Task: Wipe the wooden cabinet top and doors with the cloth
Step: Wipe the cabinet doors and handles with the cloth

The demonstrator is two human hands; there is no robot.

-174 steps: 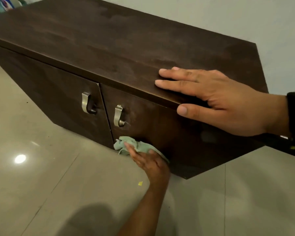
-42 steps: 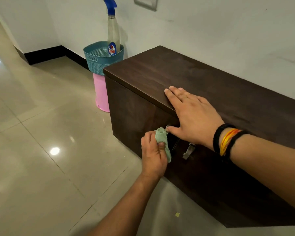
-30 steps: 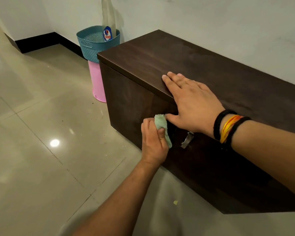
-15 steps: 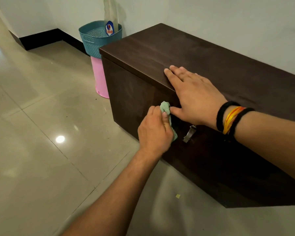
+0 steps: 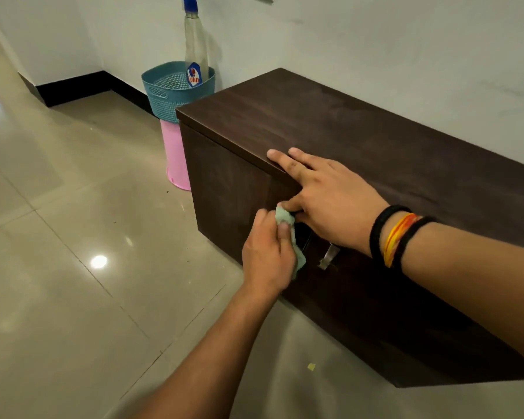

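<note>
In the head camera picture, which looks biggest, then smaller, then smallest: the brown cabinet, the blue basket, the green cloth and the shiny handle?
1. Dark brown wooden cabinet
2. Teal plastic basket, though it sits farther away
3. Pale green cloth, partly hidden in the left hand
4. Silver metal handle

cabinet [image 5: 360,140] dark brown | cloth [image 5: 285,217] pale green | basket [image 5: 167,92] teal

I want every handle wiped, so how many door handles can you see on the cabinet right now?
1. A metal handle shows on the cabinet front, just below the right hand. A second may be hidden behind the left hand and cloth.
</note>
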